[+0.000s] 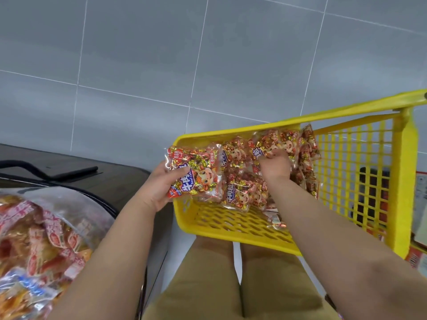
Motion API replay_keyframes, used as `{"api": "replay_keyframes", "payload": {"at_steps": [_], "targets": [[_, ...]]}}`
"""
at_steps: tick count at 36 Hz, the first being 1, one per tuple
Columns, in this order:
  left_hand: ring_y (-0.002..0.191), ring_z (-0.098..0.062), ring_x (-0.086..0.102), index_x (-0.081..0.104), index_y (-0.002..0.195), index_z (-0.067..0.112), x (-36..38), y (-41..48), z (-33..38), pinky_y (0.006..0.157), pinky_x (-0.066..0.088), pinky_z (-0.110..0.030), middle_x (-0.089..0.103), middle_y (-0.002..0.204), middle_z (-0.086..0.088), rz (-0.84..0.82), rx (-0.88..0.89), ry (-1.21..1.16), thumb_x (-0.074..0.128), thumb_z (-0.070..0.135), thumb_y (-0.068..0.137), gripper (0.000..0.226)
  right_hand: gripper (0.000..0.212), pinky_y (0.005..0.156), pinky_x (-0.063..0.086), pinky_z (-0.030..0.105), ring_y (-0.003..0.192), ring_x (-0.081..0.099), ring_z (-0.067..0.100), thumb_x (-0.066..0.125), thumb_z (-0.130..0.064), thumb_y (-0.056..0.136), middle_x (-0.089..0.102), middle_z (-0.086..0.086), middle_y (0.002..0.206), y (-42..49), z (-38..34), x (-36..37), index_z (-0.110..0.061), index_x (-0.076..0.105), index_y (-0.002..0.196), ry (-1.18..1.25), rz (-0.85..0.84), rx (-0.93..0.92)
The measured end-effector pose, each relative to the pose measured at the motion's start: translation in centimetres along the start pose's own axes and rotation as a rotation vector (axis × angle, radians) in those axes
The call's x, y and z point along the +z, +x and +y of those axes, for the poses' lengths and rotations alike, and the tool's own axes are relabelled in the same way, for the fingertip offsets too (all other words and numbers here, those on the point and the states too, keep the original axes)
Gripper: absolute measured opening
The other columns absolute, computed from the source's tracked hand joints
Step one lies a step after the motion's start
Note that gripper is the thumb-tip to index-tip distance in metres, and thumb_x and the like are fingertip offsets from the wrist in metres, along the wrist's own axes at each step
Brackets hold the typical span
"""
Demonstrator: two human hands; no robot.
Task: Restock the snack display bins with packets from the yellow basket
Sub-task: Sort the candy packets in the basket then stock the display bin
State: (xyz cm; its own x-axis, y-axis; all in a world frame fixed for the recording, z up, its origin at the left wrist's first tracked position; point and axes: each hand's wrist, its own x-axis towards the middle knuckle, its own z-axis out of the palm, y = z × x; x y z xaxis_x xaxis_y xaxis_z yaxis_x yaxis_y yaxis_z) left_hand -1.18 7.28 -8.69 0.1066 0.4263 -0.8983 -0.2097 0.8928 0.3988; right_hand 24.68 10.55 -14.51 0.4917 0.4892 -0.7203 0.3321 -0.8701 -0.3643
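Note:
A yellow basket [233, 225] stands on the grey floor in front of my knees, holding several red-and-gold beef snack packets [245, 190]. My left hand [157, 188] grips one such packet [196, 174] over the basket's left rim, thumb across its front. My right hand [275, 166] reaches into the basket, fingers curled on another packet [277, 142] near the far wall.
At the lower left a display bin [97, 199] holds clear bags of orange snacks [39, 239]. A dark shelf surface [104, 179] lies behind it. The basket's yellow handle [402, 181] rises at the right, with red boxes [418, 257] beyond it. Grey floor tiles [208, 65] fill the top.

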Motion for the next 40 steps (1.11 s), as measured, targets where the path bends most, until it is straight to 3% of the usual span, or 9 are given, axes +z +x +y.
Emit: {"api": "replay_keyframes", "payload": {"at_steps": [2, 6, 15, 19, 24, 31, 34, 37, 40], "targets": [[0.088, -0.025, 0.07, 0.053, 0.127, 0.008, -0.2, 0.0, -0.1, 0.072, 0.059, -0.037, 0.071, 0.104, -0.012, 0.025, 0.018, 0.03, 0.062, 0.009, 0.088, 0.04, 0.053, 0.081, 0.046, 0.032, 0.104, 0.054, 0.029, 0.068, -0.02, 0.082, 0.047, 0.016, 0.127, 0.7, 0.3, 0.6, -0.008, 0.043, 0.127, -0.097, 0.108, -0.024], [0.093, -0.028, 0.069, 0.052, 0.126, 0.01, 0.1, 0.1, -0.2, 0.073, 0.059, -0.037, 0.069, 0.11, -0.015, 0.052, 0.03, 0.067, 0.061, 0.008, 0.089, 0.037, 0.083, 0.098, 0.038, 0.043, 0.125, 0.034, 0.034, 0.072, -0.034, 0.078, 0.031, 0.016, 0.138, 1.3, 0.3, 0.4, -0.006, 0.023, 0.14, -0.222, 0.293, -0.026], [0.088, -0.023, 0.072, 0.057, 0.115, 0.017, 0.4, 0.3, -0.3, 0.066, 0.058, -0.032, 0.072, 0.102, -0.008, 0.06, 0.065, 0.082, 0.062, 0.008, 0.089, 0.028, 0.085, 0.107, 0.022, 0.043, 0.129, 0.024, 0.036, 0.073, -0.057, 0.07, 0.027, 0.015, 0.14, 3.6, -1.3, -1.6, -0.011, 0.039, 0.133, -0.792, 0.136, -0.017], [0.088, -0.023, 0.072, 0.058, 0.114, 0.018, 0.4, 0.1, -0.2, 0.067, 0.058, -0.032, 0.072, 0.103, -0.008, 0.064, 0.07, 0.085, 0.062, 0.009, 0.089, 0.027, 0.077, 0.103, 0.028, 0.045, 0.133, 0.023, 0.035, 0.069, -0.06, 0.071, 0.032, 0.013, 0.143, 3.3, -1.8, -2.8, -0.016, 0.049, 0.13, -0.992, 0.037, -0.088], [0.089, -0.023, 0.071, 0.057, 0.118, 0.019, 1.3, -0.9, 0.4, 0.07, 0.057, -0.034, 0.072, 0.104, -0.008, 0.088, 0.048, 0.057, 0.063, 0.01, 0.09, 0.031, 0.046, 0.074, 0.047, 0.033, 0.103, 0.059, 0.029, 0.068, -0.038, 0.079, 0.063, 0.01, 0.111, 0.2, -1.2, -5.1, -0.013, 0.055, 0.116, -0.849, -0.043, -0.192], [0.068, -0.014, 0.072, 0.058, 0.107, 0.017, 2.8, -5.9, 1.0, 0.053, 0.056, -0.027, 0.07, 0.095, -0.007, 0.169, 0.093, -0.062, 0.06, 0.007, 0.092, 0.018, 0.089, 0.105, 0.035, 0.04, 0.133, 0.039, 0.03, 0.074, -0.042, 0.078, 0.038, 0.011, 0.148, -6.6, -0.9, -9.4, -0.011, 0.027, 0.147, -0.178, -0.253, -0.171], [0.079, -0.022, 0.07, 0.056, 0.118, 0.011, 3.2, -8.6, 1.2, 0.066, 0.058, -0.035, 0.068, 0.105, -0.014, 0.207, 0.143, -0.075, 0.062, 0.008, 0.09, 0.028, 0.089, 0.107, 0.032, 0.038, 0.135, 0.037, 0.027, 0.072, -0.047, 0.077, 0.036, 0.007, 0.15, -9.6, -1.2, -11.2, -0.015, 0.028, 0.147, -0.188, -0.292, -0.255], [0.065, -0.014, 0.07, 0.056, 0.097, 0.017, 3.6, -11.2, 0.6, 0.055, 0.058, -0.027, 0.068, 0.09, -0.008, 0.279, 0.22, -0.127, 0.064, 0.006, 0.089, 0.016, 0.092, 0.107, 0.032, 0.04, 0.134, 0.038, 0.026, 0.069, -0.054, 0.076, 0.035, 0.007, 0.151, -12.2, -1.8, -12.3, -0.016, 0.027, 0.148, -0.115, -0.342, -0.298], [0.066, -0.015, 0.069, 0.059, 0.097, 0.017, 3.8, -14.0, -0.6, 0.053, 0.057, -0.025, 0.069, 0.088, -0.006, 0.304, 0.294, -0.202, 0.062, 0.005, 0.089, 0.015, 0.09, 0.098, 0.035, 0.034, 0.13, 0.042, 0.025, 0.072, -0.046, 0.077, 0.035, 0.006, 0.15, -14.3, -2.8, -12.9, -0.016, 0.026, 0.148, -0.038, -0.437, -0.334]]}}
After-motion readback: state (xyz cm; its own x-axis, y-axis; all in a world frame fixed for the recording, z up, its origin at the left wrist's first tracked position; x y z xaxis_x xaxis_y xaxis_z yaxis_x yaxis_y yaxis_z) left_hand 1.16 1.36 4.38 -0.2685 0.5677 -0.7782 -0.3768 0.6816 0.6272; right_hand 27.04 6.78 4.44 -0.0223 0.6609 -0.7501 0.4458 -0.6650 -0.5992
